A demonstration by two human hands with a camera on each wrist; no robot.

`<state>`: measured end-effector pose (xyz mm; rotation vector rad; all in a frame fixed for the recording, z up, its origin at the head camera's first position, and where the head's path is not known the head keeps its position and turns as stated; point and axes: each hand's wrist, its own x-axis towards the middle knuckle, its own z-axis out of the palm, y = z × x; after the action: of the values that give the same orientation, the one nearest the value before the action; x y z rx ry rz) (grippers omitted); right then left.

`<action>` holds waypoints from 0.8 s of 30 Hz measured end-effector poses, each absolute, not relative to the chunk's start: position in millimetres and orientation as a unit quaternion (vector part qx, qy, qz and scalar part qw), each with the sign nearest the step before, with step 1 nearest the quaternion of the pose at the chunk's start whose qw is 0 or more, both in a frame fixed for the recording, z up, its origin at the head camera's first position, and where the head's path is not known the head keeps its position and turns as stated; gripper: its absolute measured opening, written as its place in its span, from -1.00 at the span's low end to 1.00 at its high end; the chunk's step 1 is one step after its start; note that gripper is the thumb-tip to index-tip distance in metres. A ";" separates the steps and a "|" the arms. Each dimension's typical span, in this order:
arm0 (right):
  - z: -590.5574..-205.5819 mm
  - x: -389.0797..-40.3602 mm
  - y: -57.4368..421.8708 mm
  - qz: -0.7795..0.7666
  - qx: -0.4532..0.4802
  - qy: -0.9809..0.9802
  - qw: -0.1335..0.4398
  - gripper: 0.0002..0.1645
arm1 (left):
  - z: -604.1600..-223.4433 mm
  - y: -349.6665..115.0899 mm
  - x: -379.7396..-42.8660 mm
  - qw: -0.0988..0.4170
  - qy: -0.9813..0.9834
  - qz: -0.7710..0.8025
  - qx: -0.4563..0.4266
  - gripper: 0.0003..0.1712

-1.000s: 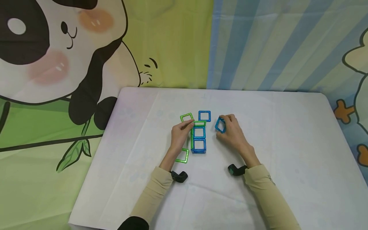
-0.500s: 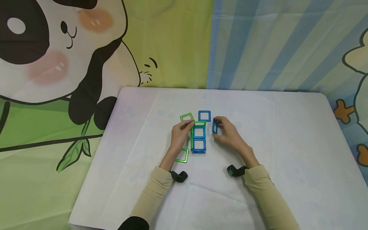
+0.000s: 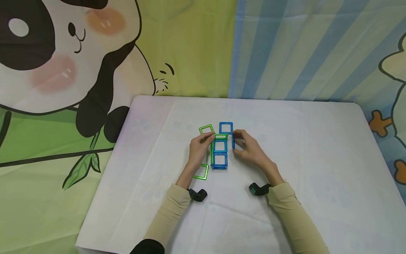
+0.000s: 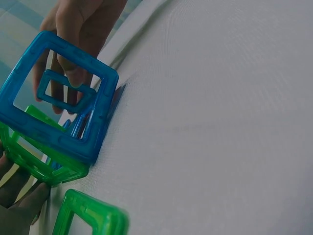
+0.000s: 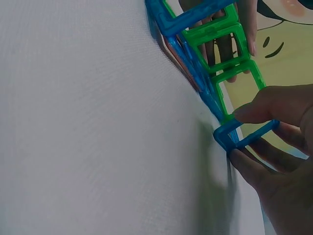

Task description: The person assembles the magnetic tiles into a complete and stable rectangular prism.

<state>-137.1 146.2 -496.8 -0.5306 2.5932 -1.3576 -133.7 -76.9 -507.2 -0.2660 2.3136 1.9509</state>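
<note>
Square magnetic tiles make up a block in the middle of the head view, with blue tiles (image 3: 220, 152) along its right and a green wall (image 3: 212, 155) on its left. My left hand (image 3: 198, 148) pinches the green tile (image 3: 221, 134) at the far end, thumb and fingers at its corner. My right hand (image 3: 252, 150) holds a separate blue tile (image 5: 258, 133) by its edges between thumb and fingers. That tile stands on edge just right of the block. From the left wrist, a blue frame (image 4: 102, 127) of the block partly covers the right hand.
Behind the block lies a loose blue tile (image 3: 226, 123). One green tile (image 3: 206, 126) lies beyond the left hand, and another green tile (image 3: 207, 173) is nearer, partly behind the left wrist. A white cloth covers the table (image 3: 301, 151).
My right hand has moved left toward the block, turning its blue tile from slanted to edge-on. The left hand and the block have stayed in place.
</note>
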 end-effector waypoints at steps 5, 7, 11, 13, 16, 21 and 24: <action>-497.7 -136.7 143.7 -0.480 -0.181 0.852 0.102 -0.13 | -507.6 -76.8 -133.5 0.050 0.761 0.641 -0.091 -0.66; -498.5 -136.6 142.6 -0.485 -0.183 0.849 0.104 -0.13 | -507.8 -77.1 -133.4 0.050 0.762 0.640 -0.090 -0.67; -501.0 -136.8 140.6 -0.493 -0.189 0.843 0.101 -0.12 | -508.6 -77.4 -133.4 0.051 0.761 0.641 -0.087 -0.68; -502.6 -137.2 139.8 -0.496 -0.191 0.841 0.099 -0.12 | -508.1 -77.4 -133.1 0.050 0.760 0.642 -0.082 -0.66; -504.1 -137.7 138.5 -0.500 -0.192 0.838 0.098 -0.12 | -507.2 -77.4 -132.9 0.048 0.761 0.642 -0.074 -0.64; -503.7 -137.7 136.9 -0.509 -0.193 0.833 0.101 -0.12 | -506.5 -77.9 -132.7 0.046 0.763 0.641 -0.069 -0.67; -503.1 -137.5 136.7 -0.510 -0.194 0.832 0.101 -0.12 | -507.0 -78.3 -132.9 0.047 0.763 0.641 -0.069 -0.68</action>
<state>-137.5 136.7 -503.1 -0.5741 2.4584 -1.5056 -132.9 -78.3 -507.0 -0.2103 2.3265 1.9560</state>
